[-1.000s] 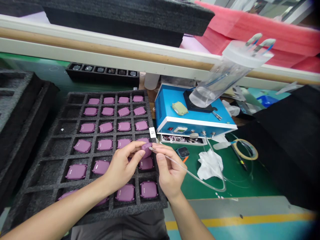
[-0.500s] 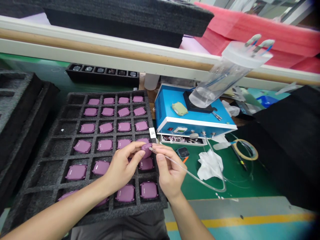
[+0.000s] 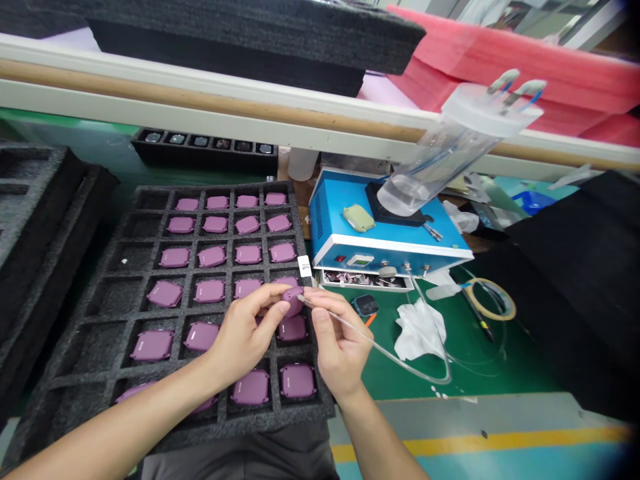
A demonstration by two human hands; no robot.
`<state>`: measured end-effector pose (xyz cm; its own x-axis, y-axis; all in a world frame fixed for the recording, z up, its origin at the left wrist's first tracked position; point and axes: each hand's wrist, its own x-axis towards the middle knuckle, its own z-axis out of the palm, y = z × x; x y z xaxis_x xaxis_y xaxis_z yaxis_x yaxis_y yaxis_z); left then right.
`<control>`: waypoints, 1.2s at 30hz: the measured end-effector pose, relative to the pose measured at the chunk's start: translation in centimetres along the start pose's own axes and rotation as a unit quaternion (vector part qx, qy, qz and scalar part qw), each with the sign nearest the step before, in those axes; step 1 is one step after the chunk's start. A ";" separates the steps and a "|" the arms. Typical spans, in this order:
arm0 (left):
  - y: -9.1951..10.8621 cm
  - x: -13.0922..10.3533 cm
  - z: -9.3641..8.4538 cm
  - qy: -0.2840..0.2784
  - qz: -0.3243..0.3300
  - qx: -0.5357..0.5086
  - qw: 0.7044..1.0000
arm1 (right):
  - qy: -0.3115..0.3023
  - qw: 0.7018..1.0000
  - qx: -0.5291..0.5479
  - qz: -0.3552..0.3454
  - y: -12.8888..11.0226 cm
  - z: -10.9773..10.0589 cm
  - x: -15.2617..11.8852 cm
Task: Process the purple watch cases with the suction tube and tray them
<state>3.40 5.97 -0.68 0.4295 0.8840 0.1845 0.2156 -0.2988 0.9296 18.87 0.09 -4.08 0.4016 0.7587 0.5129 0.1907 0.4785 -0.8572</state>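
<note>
Between thumb and fingers, my left hand (image 3: 253,328) pinches a purple watch case (image 3: 292,302), tilted up above the right side of a dark foam tray (image 3: 107,333). My right hand (image 3: 344,340) is closed on the end of a thin clear tube (image 3: 385,355), whose tip meets the case's near side; whether it enters a hole is too small to tell. From my right hand the tube loops round to the front of a blue box-shaped machine (image 3: 330,207). Several more purple watch cases, such as this one (image 3: 299,381), lie in the tray's compartments, some hidden under my left arm.
On the machine stand a clear cylinder (image 3: 415,173) and a pale green watch case (image 3: 359,217). A small parts drawer (image 3: 400,288), dark watch (image 3: 365,305), crumpled white tissue (image 3: 421,330) and tape roll (image 3: 470,293) sit on the right. Stacked foam trays (image 3: 45,253) stand left; a shelf edge (image 3: 225,103) crosses behind.
</note>
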 end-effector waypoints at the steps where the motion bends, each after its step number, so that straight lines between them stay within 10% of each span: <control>1: 0.0 0.0 0.0 0.000 0.000 -0.001 1.000 | 0.000 1.000 0.001 0.000 0.0 0.0 0.0; 27: 0.8 -0.2 0.6 0.001 0.007 0.026 1.000 | 0.029 0.999 -0.034 0.012 -0.4 -0.3 -0.5; 31: 3.2 -1.8 -3.1 -0.001 0.039 0.142 0.989 | 0.108 0.989 -0.047 0.084 -1.3 -0.3 -1.2; 36: 4.9 -9.7 -11.3 0.057 -0.023 0.404 0.913 | 0.071 0.978 -0.028 0.196 -1.5 -1.0 -2.1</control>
<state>-9.63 -0.01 5.68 0.3196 0.9200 0.2268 0.8267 -0.3877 0.4078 18.63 -2.62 -3.92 0.5737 0.8076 0.1363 0.0447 0.1353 -0.9898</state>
